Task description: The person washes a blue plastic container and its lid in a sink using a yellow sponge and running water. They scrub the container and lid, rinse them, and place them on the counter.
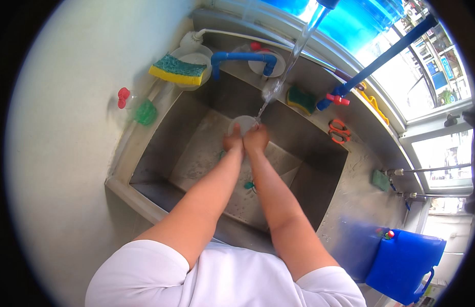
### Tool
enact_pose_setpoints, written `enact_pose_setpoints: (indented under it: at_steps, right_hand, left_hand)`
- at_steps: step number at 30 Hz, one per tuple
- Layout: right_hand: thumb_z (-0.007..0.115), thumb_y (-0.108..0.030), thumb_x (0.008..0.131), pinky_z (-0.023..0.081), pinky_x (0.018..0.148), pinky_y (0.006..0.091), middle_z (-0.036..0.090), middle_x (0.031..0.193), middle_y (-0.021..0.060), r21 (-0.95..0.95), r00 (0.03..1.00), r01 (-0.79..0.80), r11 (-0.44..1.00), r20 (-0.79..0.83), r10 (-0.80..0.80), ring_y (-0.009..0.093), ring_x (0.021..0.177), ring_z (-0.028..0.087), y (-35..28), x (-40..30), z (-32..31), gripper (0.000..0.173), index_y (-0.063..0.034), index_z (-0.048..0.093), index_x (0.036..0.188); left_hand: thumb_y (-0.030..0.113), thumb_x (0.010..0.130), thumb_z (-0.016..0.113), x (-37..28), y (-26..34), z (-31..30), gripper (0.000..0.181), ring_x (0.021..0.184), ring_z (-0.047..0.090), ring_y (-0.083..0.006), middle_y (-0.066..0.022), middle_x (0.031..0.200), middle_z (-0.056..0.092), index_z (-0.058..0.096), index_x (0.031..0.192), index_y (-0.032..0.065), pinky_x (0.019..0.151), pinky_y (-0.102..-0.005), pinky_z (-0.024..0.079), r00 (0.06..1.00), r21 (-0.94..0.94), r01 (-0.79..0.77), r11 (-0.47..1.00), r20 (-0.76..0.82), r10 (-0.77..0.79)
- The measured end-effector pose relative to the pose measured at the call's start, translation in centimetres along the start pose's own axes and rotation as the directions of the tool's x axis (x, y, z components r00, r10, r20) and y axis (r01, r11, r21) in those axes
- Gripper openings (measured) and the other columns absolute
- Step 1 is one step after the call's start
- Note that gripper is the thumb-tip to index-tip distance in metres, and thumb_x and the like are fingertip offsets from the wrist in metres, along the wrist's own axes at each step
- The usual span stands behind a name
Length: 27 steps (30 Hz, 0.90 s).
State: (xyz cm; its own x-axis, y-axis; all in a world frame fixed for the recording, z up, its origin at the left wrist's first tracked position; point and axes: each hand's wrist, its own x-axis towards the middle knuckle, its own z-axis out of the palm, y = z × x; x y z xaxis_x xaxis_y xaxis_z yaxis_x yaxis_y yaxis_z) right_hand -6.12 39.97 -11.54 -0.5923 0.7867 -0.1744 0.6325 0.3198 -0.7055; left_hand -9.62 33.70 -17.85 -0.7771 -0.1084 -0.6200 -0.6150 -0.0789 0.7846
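Over the stainless steel sink (318, 157), both arms reach forward and the hands meet at a pale, translucent round dish (243, 122). My left hand (233, 140) grips its near left side, the thumb lying on its surface. Curled at the dish's right edge is my right hand (256, 138); its fingertips are hidden. Running water (263, 107) falls from above onto the dish beside my right hand. On the sink floor below lies a small green item (249, 185), partly covered by my right forearm.
A yellow-green sponge (178, 70) rests on a white tub at the left rim; a second sponge (301, 100) and orange-handled scissors (339, 131) lie on the right ledge. Blue pipes (241, 56) cross behind. A bottle of green liquid (145, 112) stands left, a blue jerrycan (406, 264) right.
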Motion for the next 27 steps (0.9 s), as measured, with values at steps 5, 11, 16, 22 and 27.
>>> enact_pose_setpoints:
  at_steps: [5, 11, 16, 22, 27]
  right_hand:
    - [0.055, -0.029, 0.092, 0.051, 0.083, 0.0479, 0.067, 0.098, 0.0275, -0.126, 0.988, 0.058, 0.99, 0.147, -0.039, 0.044, 0.095, 0.065, -1.4, 0.6, -2.1, 0.036, 0.0028, 0.06, 0.108]
    - [0.059, -0.032, 0.089, 0.049, 0.088, 0.0467, 0.065, 0.109, 0.0269, -0.038, 0.999, 0.034, 0.999, -0.018, -0.035, 0.044, 0.104, 0.062, -0.9, 1.0, -1.5, 0.043, 0.003, 0.058, 0.115]
    - [0.054, -0.03, 0.094, 0.049, 0.091, 0.0451, 0.064, 0.116, 0.0261, -0.006, 0.995, 0.103, 0.995, 0.014, -0.103, 0.044, 0.108, 0.061, -0.3, -0.2, -0.8, 0.051, 0.0035, 0.049, 0.131]
    - [0.048, -0.031, 0.097, 0.033, 0.111, 0.0454, 0.038, 0.148, 0.0265, -0.555, 0.832, 0.523, 0.647, 0.167, -0.53, 0.036, 0.137, 0.04, -0.3, -0.4, -0.8, 0.056, -0.003, 0.039, 0.144]
    - [0.049, -0.028, 0.095, 0.019, 0.117, 0.0519, 0.027, 0.154, 0.0237, -0.147, 0.5, 0.843, 0.517, 0.568, -0.654, 0.04, 0.142, 0.028, 1.5, -1.8, -1.9, 0.064, -0.0036, 0.029, 0.151]
  left_hand:
    - [0.043, 0.094, 0.06, 0.8, 0.3, -0.9, 0.051, 0.099, 0.065, -0.0276, -0.017, 0.107, 0.068, 0.063, 0.119, -0.0016, 0.08, -0.0387, 0.051, 0.948, 0.011, 0.125, 0.992, 0.292, -0.123]
    - [0.04, 0.095, 0.058, -1.1, 2.3, 0.7, 0.045, 0.111, 0.061, -0.0369, -0.0212, 0.115, 0.067, 0.063, 0.119, 0.0026, 0.092, -0.0415, 0.047, 0.999, 0.087, 0.042, 0.995, 0.019, -0.043]
    - [0.038, 0.098, 0.056, 0.5, 3.2, -1.6, 0.04, 0.098, 0.065, -0.0227, -0.0133, 0.104, 0.07, 0.068, 0.106, 0.0008, 0.086, -0.0357, 0.05, 0.937, 0.22, -0.192, 0.956, 0.332, 0.112]
    - [0.033, 0.104, 0.047, -1.9, 4.7, -1.6, 0.037, 0.106, 0.061, -0.0183, -0.0073, 0.12, 0.064, 0.056, 0.13, 0.0079, 0.089, -0.0332, 0.051, 0.809, -0.333, 0.276, 0.901, 0.587, -0.031]
    - [0.023, 0.104, 0.045, -0.2, 7.8, -4.2, 0.033, 0.114, 0.058, -0.0213, -0.01, 0.123, 0.061, 0.051, 0.133, 0.0073, 0.094, -0.0359, 0.05, 0.775, -0.262, 0.284, 0.922, 0.629, -0.06]
